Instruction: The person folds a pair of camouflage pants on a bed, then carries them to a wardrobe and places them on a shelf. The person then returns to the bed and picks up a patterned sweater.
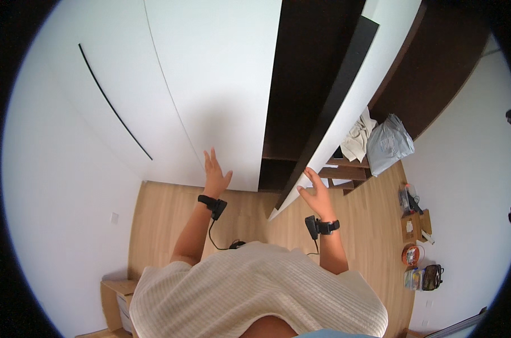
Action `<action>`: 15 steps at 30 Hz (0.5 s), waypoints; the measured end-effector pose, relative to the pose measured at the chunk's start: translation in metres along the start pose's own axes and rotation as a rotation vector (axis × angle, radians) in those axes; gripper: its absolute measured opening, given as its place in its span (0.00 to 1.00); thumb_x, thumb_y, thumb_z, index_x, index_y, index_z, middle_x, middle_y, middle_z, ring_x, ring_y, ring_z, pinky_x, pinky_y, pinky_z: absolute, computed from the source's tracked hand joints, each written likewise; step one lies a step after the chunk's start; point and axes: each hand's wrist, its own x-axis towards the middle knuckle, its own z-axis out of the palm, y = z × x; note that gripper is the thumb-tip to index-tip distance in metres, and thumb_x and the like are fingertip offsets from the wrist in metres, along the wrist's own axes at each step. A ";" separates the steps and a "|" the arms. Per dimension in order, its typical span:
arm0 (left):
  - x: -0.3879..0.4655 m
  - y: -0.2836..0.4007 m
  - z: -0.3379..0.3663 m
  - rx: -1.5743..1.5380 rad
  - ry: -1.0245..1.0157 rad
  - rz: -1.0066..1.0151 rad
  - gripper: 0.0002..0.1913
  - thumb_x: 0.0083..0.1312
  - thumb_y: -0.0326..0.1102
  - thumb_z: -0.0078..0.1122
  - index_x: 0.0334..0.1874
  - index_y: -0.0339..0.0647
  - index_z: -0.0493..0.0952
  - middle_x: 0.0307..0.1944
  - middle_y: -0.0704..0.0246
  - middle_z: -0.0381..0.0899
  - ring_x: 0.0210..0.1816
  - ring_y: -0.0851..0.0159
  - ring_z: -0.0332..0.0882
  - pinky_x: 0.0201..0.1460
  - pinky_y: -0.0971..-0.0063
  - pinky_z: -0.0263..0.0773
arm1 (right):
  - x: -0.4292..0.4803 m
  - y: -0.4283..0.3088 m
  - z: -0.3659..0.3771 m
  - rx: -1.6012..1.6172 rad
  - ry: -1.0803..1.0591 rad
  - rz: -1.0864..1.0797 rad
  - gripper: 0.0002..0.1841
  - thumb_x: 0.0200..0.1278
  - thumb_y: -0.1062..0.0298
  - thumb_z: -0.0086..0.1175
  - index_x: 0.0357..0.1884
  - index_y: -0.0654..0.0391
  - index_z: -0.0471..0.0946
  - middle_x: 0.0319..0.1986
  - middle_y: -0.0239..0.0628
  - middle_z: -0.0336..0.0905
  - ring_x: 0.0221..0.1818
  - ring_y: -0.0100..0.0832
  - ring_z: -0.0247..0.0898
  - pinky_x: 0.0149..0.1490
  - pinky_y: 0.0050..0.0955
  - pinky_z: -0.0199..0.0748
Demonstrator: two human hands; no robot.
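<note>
A white wardrobe stands before me, one door swung out and edged by a long dark strip. My right hand is at the lower part of this door, thumb and fingers apart on its white face; whether it presses there is not plain. Fingers spread, my left hand is in front of the closed white door panel, and contact with it cannot be made out. Between the panel and the swung door shows the dark wardrobe interior. Black straps with small cabled devices circle both wrists.
Right of the open door, dark shelves hold a pale cloth and a grey plastic bag. Along the right wall stand a cardboard box, an orange basket and a dark bag. Another carton is at lower left.
</note>
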 end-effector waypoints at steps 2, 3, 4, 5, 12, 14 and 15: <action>-0.020 0.007 -0.003 0.010 0.017 -0.010 0.56 0.57 0.31 0.68 0.78 0.36 0.33 0.75 0.35 0.24 0.76 0.33 0.32 0.76 0.48 0.41 | 0.000 -0.004 0.001 -0.005 -0.043 0.011 0.36 0.59 0.70 0.63 0.70 0.64 0.62 0.64 0.51 0.69 0.70 0.39 0.63 0.70 0.33 0.60; -0.032 0.010 -0.005 0.018 0.030 -0.026 0.56 0.57 0.32 0.68 0.78 0.37 0.33 0.75 0.36 0.24 0.76 0.33 0.32 0.76 0.47 0.41 | -0.002 -0.004 0.002 0.011 -0.056 -0.003 0.37 0.59 0.70 0.63 0.70 0.64 0.62 0.65 0.51 0.69 0.70 0.39 0.62 0.70 0.33 0.60; -0.036 0.011 -0.011 0.024 0.038 -0.053 0.56 0.57 0.32 0.68 0.78 0.37 0.33 0.75 0.36 0.24 0.76 0.34 0.32 0.76 0.47 0.41 | 0.003 -0.007 0.005 0.018 -0.068 0.002 0.37 0.59 0.70 0.63 0.70 0.65 0.61 0.65 0.52 0.68 0.71 0.39 0.61 0.70 0.33 0.59; -0.046 0.014 -0.014 0.021 0.040 -0.058 0.56 0.57 0.32 0.68 0.78 0.37 0.33 0.75 0.36 0.24 0.76 0.34 0.32 0.76 0.47 0.41 | 0.002 -0.008 0.006 0.024 -0.076 -0.031 0.37 0.59 0.70 0.63 0.70 0.65 0.61 0.66 0.52 0.67 0.71 0.40 0.61 0.71 0.33 0.59; -0.090 0.018 -0.017 0.039 0.056 -0.154 0.56 0.57 0.32 0.68 0.78 0.37 0.33 0.75 0.36 0.24 0.76 0.34 0.34 0.76 0.46 0.42 | 0.008 -0.006 0.021 0.022 -0.141 -0.065 0.43 0.58 0.69 0.62 0.74 0.64 0.53 0.69 0.54 0.61 0.74 0.42 0.55 0.73 0.33 0.54; -0.099 0.020 -0.018 0.045 0.075 -0.157 0.56 0.56 0.32 0.69 0.78 0.37 0.34 0.75 0.36 0.25 0.76 0.34 0.35 0.76 0.46 0.42 | 0.008 -0.003 0.022 0.043 -0.144 -0.072 0.43 0.58 0.69 0.62 0.74 0.64 0.53 0.70 0.53 0.60 0.74 0.41 0.54 0.74 0.33 0.53; -0.102 0.019 -0.021 0.047 0.086 -0.154 0.56 0.56 0.32 0.69 0.78 0.37 0.34 0.75 0.36 0.25 0.76 0.33 0.35 0.76 0.46 0.42 | 0.011 -0.002 0.026 0.054 -0.144 -0.073 0.43 0.58 0.70 0.63 0.74 0.63 0.53 0.70 0.51 0.60 0.75 0.40 0.53 0.74 0.33 0.51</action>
